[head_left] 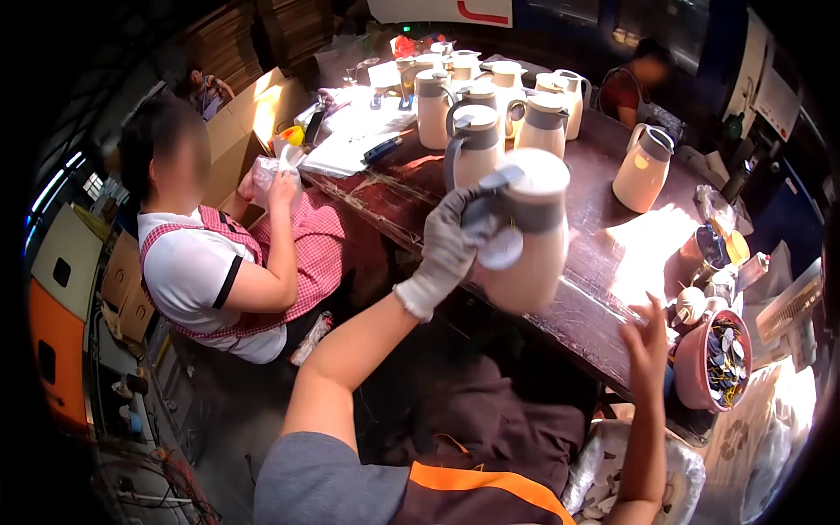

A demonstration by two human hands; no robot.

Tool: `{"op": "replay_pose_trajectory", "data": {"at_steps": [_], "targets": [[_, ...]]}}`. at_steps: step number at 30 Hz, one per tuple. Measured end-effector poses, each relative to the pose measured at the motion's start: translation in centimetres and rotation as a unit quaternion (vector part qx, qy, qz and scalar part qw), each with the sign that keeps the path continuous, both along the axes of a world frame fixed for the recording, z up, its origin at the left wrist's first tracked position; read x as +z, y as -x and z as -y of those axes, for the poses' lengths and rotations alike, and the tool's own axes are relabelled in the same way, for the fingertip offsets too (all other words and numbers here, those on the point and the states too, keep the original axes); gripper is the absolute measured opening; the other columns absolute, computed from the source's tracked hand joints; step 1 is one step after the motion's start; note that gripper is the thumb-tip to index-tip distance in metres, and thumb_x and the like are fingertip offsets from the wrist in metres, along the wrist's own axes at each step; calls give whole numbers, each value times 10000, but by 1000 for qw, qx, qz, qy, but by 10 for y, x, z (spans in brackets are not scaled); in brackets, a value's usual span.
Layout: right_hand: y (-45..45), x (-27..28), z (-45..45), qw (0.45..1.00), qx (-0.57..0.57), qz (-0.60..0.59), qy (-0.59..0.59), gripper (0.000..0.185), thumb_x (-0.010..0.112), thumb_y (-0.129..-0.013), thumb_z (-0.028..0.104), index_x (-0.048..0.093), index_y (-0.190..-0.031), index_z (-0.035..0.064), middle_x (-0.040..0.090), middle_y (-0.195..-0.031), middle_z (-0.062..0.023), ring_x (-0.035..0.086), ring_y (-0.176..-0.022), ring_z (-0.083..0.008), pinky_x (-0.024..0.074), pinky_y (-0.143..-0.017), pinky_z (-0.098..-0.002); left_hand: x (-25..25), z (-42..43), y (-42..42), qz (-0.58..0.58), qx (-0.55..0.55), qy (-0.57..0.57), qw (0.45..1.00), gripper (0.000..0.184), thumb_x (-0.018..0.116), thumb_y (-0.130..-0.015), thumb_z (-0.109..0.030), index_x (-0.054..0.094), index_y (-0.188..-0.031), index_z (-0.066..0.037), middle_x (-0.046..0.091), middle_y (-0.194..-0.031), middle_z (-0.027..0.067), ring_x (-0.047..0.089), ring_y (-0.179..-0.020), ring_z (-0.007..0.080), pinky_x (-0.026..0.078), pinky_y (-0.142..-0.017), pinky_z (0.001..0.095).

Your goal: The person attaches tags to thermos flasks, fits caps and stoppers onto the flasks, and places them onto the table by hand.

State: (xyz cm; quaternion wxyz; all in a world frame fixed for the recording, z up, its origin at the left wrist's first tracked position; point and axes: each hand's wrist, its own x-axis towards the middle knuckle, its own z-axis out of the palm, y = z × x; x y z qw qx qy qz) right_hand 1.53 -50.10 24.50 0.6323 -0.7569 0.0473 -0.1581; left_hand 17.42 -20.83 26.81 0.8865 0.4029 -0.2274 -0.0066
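My left hand, in a whitish-grey glove, grips the grey handle of a cream jug with a grey collar and pale lid. The jug is held up over the near edge of the dark red table, and a round white tag hangs by its handle. Bare and empty, my right hand is raised to the right of the jug, near the table edge, with its fingers apart. Another cream jug stands by itself farther right. Several similar jugs stand grouped behind the held one.
At the left sits a co-worker in a checked apron, holding a clear wrapped item. Another person is behind the table. A pink bucket of tags stands at the right edge. Papers lie at the back left.
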Motion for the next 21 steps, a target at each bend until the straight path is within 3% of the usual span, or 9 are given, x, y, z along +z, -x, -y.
{"op": "replay_pose_trajectory", "data": {"at_steps": [1,5,9,12,14,16,17,18,21], "targets": [[-20,7,8,999,-21,23,25,607,620,-857,70,374,-1412,56,541,-1105,-71,545,-861,-97,453,-748,-224,-11,6,-24,75,173,-156,970,370,678,-803,42,574,-1156,12,643,-1089,85,623,-973,154,522,-876,272],[-58,14,12,999,-19,28,-17,535,639,-858,121,450,-1349,28,588,-909,-37,533,-779,-86,447,-724,-231,-66,16,-99,133,259,-198,936,385,742,-804,-68,596,-1157,-19,656,-1060,58,612,-942,131,510,-837,276],[-54,-56,6,980,27,-162,-109,606,645,-848,241,409,-1385,89,563,-1144,-85,584,-940,-154,474,-753,-300,-92,3,-139,75,306,-266,911,375,727,-841,-173,600,-1169,-44,642,-1062,53,612,-931,117,510,-715,226],[-33,-71,27,960,3,-208,-185,675,652,-855,266,333,-1433,128,486,-1277,-91,588,-979,-184,491,-754,-343,-62,-19,-103,74,337,-330,879,424,655,-884,-170,510,-1259,-38,553,-1094,58,562,-967,130,481,-837,284],[-13,-51,28,956,-8,-206,-207,715,654,-858,272,287,-1456,137,404,-1363,-115,588,-995,-208,508,-743,-363,-19,-11,-55,116,296,-249,915,443,624,-898,-148,472,-1299,-35,514,-1140,70,538,-1020,151,450,-919,310],[-27,-37,24,952,33,-193,-237,771,640,-872,289,202,-1493,155,354,-1399,-153,590,-1028,-249,542,-682,-372,-6,36,-38,227,69,-142,961,439,580,-924,-199,460,-1309,-25,520,-1158,86,499,-1099,168,396,-982,312],[-43,-25,20,947,58,-195,-247,787,627,-880,320,172,-1499,148,320,-1433,-159,593,-1022,-267,544,-672,-366,16,60,-27,90,10,-234,968,436,546,-933,-245,470,-1303,-27,513,-1177,89,478,-1135,173,367,-1014,315],[-67,-8,16,955,68,-189,-220,775,614,-886,344,178,-1496,149,349,-1420,-163,594,-1021,-278,545,-666,-366,33,82,-22,-48,-50,-318,946,443,513,-941,-291,480,-1297,-29,507,-1196,93,458,-1170,178,337,-1046,318],[-183,24,37,969,128,-77,-194,577,581,-893,461,448,-1293,67,596,-1110,-119,620,-965,-208,526,-624,-303,66,143,-91,7,-19,-340,940,369,443,-936,-378,578,-1047,-53,588,-1012,92,563,-955,228,449,-882,350]]}}
